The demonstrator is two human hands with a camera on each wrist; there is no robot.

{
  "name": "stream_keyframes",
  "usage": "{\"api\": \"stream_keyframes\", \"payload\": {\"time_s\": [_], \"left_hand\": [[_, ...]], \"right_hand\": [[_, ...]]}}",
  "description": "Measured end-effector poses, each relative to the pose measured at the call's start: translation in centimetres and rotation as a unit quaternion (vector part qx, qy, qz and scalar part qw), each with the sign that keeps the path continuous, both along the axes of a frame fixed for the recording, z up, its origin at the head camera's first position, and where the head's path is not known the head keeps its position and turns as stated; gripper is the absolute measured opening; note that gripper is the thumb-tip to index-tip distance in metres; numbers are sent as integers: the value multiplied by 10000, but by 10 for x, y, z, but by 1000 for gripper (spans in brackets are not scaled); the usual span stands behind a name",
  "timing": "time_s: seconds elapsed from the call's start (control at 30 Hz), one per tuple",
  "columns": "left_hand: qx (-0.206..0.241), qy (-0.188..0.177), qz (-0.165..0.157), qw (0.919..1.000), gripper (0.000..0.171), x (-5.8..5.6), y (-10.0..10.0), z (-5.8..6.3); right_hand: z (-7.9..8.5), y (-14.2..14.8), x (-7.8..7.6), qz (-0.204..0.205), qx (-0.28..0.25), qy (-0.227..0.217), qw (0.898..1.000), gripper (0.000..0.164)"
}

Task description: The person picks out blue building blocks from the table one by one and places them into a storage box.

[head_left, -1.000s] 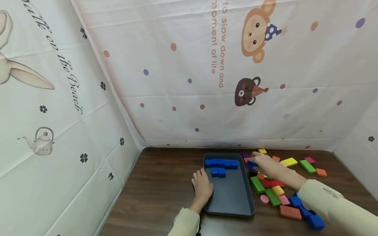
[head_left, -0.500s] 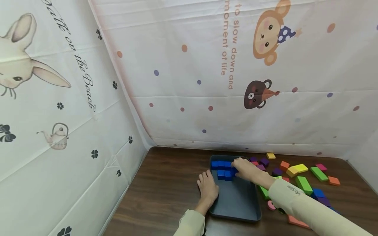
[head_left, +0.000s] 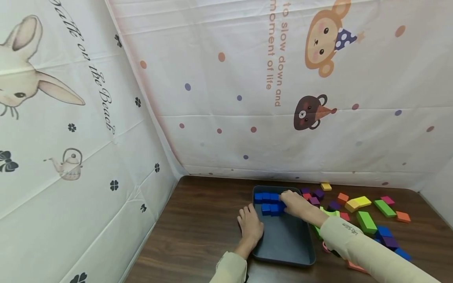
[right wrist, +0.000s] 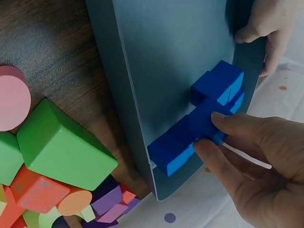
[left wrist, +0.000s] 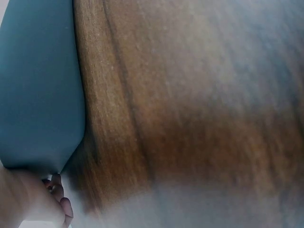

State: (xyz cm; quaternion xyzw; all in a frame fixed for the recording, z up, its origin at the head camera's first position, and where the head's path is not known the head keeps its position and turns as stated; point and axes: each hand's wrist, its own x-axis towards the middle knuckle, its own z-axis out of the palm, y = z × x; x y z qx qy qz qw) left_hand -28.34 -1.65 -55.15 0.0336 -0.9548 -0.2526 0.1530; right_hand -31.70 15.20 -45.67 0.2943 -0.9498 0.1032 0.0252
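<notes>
A dark grey tray point(head_left: 284, 241) lies on the table with several blue blocks point(head_left: 265, 197) grouped at its far end. My right hand point(head_left: 293, 203) reaches over the tray's right wall. In the right wrist view its thumb and index finger pinch a blue block point(right wrist: 206, 116), set close against the neighbouring blue blocks. At the tray's left wall, my left hand point(head_left: 250, 225) grips the side, thumb over the rim and other fingers outside. The left wrist view shows the tray's outer side point(left wrist: 40, 85) and part of that hand point(left wrist: 35, 202) at the bottom left corner.
To the right of the tray lie loose coloured blocks, among them a green block point(head_left: 366, 222), a yellow block point(head_left: 361, 201) and purple blocks point(head_left: 390, 242). The right sleeve point(head_left: 368, 247) covers some of them. A printed white cloth point(head_left: 219, 145) hangs behind the table.
My right hand has moved left from the loose blocks into the tray, bringing a blue block beside the others. My left hand stays at the tray's side. The head view has shifted slightly.
</notes>
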Motion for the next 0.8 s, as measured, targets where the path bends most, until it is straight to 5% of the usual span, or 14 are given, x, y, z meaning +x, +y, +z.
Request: {"api": "stream_keyframes", "payload": {"time_s": [0.6,0.8], "left_hand": [[80,16,-71,9999,53,-1,6,4],[170,12,-106,9998,52,0,3,5]], "right_hand": [[-6,9,2,50,-199,-366,9991,18],[11,20,3,76,74,-507,9987,28]]}}
